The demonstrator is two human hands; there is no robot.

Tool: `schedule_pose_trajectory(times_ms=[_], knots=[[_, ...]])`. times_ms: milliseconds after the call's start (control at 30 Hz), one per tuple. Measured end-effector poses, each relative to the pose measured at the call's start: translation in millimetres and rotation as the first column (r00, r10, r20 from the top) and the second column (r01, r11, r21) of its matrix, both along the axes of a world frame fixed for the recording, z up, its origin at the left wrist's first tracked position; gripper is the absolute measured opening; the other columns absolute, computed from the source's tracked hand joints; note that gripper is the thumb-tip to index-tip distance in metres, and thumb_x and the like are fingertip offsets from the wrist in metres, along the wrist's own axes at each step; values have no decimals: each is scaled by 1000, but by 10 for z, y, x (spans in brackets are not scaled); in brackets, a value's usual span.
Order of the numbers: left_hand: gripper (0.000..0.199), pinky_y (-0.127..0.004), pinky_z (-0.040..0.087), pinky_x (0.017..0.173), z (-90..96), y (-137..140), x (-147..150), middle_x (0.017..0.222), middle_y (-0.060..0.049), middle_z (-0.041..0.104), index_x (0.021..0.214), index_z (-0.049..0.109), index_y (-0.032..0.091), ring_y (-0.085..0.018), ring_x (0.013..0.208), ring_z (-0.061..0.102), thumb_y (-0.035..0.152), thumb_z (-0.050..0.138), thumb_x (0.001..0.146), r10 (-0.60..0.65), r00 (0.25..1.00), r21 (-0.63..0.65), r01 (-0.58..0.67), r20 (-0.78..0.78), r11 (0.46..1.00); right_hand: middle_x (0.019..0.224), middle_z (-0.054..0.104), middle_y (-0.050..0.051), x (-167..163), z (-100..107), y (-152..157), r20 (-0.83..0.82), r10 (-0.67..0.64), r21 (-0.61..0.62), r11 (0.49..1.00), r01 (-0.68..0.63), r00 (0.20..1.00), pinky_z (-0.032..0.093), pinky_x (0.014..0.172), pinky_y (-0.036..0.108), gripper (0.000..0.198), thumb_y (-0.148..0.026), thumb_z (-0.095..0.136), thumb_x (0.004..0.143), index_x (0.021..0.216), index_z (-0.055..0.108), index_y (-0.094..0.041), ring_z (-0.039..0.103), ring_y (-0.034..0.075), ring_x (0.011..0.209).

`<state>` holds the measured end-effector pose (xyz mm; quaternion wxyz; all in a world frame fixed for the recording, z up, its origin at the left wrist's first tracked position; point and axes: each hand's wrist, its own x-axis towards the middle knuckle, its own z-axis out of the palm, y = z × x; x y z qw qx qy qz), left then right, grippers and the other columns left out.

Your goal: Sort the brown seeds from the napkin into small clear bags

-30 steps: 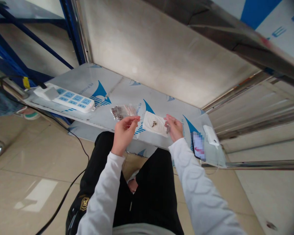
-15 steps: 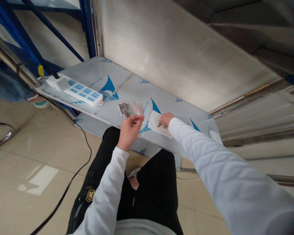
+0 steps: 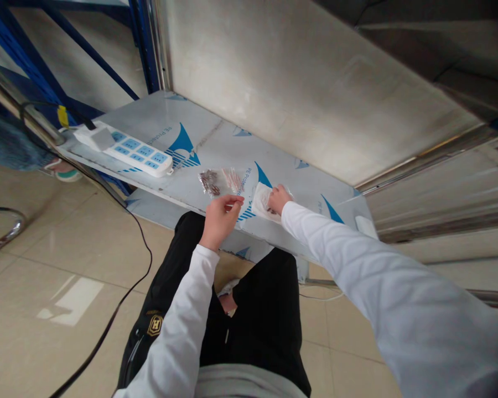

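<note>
My left hand (image 3: 222,216) is over the shelf's front edge, thumb and fingertips pinched together; anything between them is too small to make out. Just beyond it lies a clear plastic bag (image 3: 211,183) of small dark brown pieces. Beside that is a clear bag with thin pinkish strips (image 3: 232,179). My right hand (image 3: 278,199) is at a flat white pouch or sheet (image 3: 259,200), fingers curled down onto it. Something small and dark shows at its fingertips, partly hidden, and I cannot tell what it is.
The film-covered metal shelf (image 3: 216,130) carries a white power strip (image 3: 139,155) with a plug in its left end. A black cable (image 3: 143,221) hangs down to the floor. A metal panel (image 3: 274,83) rises behind, and a white object (image 3: 366,225) lies at the right end.
The view has shifted slightly. My right hand has shifted a little over the white pouch, its fingers still curled. My left hand keeps its pinch in nearly the same place.
</note>
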<state>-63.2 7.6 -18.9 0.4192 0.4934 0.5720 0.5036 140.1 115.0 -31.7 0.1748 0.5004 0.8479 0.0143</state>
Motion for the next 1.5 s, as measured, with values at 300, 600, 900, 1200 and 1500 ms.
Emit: schedule_pose_trajectory(times_ms=[300,600,900,1200,1500], knots=[[21,-26,49,63,-105,8,-111,82,-6,74,85,72,19,-17,66,66,29,56,75,-34,999,-13,33,-17,999,117,61,19,759,404,-10,6,-232,174,958,228,973,36,91,45,58,-35,66,75,127,51,-13,52,32,109],[27,-26,49,62,-245,100,-217,85,-8,73,88,72,16,-16,64,66,35,59,73,35,999,-73,-33,24,997,141,38,29,1399,-135,-550,-530,-666,81,577,813,525,30,102,49,91,-58,65,69,137,36,-6,34,38,132],[28,-26,50,64,-200,109,-163,86,-8,73,89,71,16,-16,65,66,35,59,74,40,999,-92,-37,30,995,133,51,15,-106,52,-197,-685,-222,264,812,520,694,32,103,39,37,-33,39,91,116,62,-16,43,24,124],[27,-26,52,66,-177,-39,-496,88,-8,73,91,70,15,-15,67,66,33,56,77,126,992,-104,-124,5,987,106,65,13,-1206,-193,-14,-690,-404,13,823,568,601,41,87,37,12,-23,62,78,79,73,-17,54,26,106],[32,-26,52,69,143,6,-193,82,-9,73,92,69,13,-18,73,68,41,60,79,147,986,45,-150,78,988,73,72,3,-878,277,-685,-966,-165,-51,876,479,201,48,65,26,16,-33,64,77,78,69,-17,64,15,64]])
